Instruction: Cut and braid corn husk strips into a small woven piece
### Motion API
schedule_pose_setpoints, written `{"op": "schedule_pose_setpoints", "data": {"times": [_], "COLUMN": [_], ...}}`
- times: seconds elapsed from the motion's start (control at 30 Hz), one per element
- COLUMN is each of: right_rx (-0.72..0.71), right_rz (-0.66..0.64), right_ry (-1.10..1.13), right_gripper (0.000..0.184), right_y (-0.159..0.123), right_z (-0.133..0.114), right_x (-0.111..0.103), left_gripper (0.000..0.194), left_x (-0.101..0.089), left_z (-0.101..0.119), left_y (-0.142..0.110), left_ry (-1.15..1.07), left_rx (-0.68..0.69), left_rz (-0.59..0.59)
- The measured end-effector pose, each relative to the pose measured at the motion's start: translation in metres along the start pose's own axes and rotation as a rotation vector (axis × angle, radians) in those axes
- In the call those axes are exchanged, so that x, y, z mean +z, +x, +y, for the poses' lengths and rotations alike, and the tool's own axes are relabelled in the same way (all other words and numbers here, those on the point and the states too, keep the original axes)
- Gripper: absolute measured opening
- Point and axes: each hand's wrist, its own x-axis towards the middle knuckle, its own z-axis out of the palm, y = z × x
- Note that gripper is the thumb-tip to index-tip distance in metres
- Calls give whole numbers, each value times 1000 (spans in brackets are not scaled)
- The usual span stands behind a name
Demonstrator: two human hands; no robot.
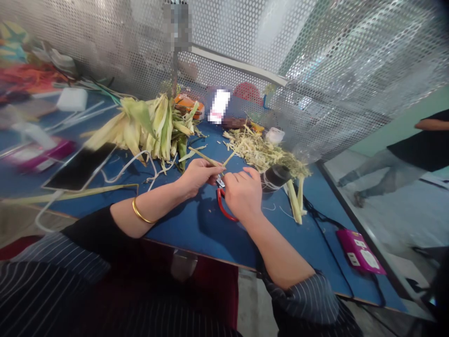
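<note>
- Blue tabletop (196, 234) spreads beneath our hands, where red-handled scissors (220, 202) show partly.
- Just beyond the scissors, toward the left, our left hand (199, 178) has its grip together, thumb and fingers clamped on a narrow husk strip (206, 158).
- Beside the scissors, our right hand (243, 193) hides part of them with fingers curled; we cannot tell whether its grip is clamped on the handles.
- Farther back and left of the scissors, we see a pile of corn husks (159, 124).
- Well left of the scissors lies a dark-screened smartphone (79, 167).
- Right of the scissors, we have a black spool (277, 176), with a heap of shredded husk (252, 149) behind it.
- Well right of the scissors rests a magenta power strip (361, 252).
</note>
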Motion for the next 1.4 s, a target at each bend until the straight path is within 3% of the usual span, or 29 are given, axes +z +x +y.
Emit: {"op": "schedule_pose_setpoints", "data": {"times": [0.13, 0.33, 0.4, 0.47, 0.6, 0.63, 0.73, 0.87, 1.03, 1.13, 1.2, 1.33, 1.4], "right_rx": [19, 124, 142, 145, 104, 89, 42, 18, -17, -29, -30, -48, -47], "right_rz": [7, 135, 197, 234, 275, 286, 315, 333, 351, 290, 260, 241, 244], "right_ry": [16, -48, -67, -79, -93, -92, -76, -41, -30, 1, 22, 16, 5], "right_gripper": [19, 26, 28, 29, 29, 29, 27, 29, 26, 25, 24, 25, 25], "right_y": [0, 0, 1, 2, 3, 3, 4, 4, 4, 3, 3, 3, 2], "right_z": [1, 20, 26, 30, 33, 33, 35, 41, 42, 40, 40, 40, 41], "right_x": [-1, 0, 0, 0, -1, -2, -3, -5, -3, -1, -1, 0, 0], "left_gripper": [14, 30, 36, 34, 21, 27, 47, 33, 24, 40, 45, 31, 29], "left_x": [-2, -16, -20, -25, -37, -40, -46, -44, -38, -34, -32, -28, -27], "left_z": [-1, 13, 17, 20, 23, 24, 30, 37, 32, 27, 24, 21, 21], "left_y": [3, 3, 5, 9, 20, 21, 18, 8, 9, 11, 10, 5, 4], "left_ry": [-32, -48, -47, -62, -117, -126, -82, 100, 52, 26, 61, 161, 185], "left_rx": [3, -88, -100, -103, -167, -205, -301, -259, -291, -376, -360, -202, -133], "left_rz": [27, -270, -316, -251, 12, 1, -216, -427, -425, -389, -390, -439, -392]}}
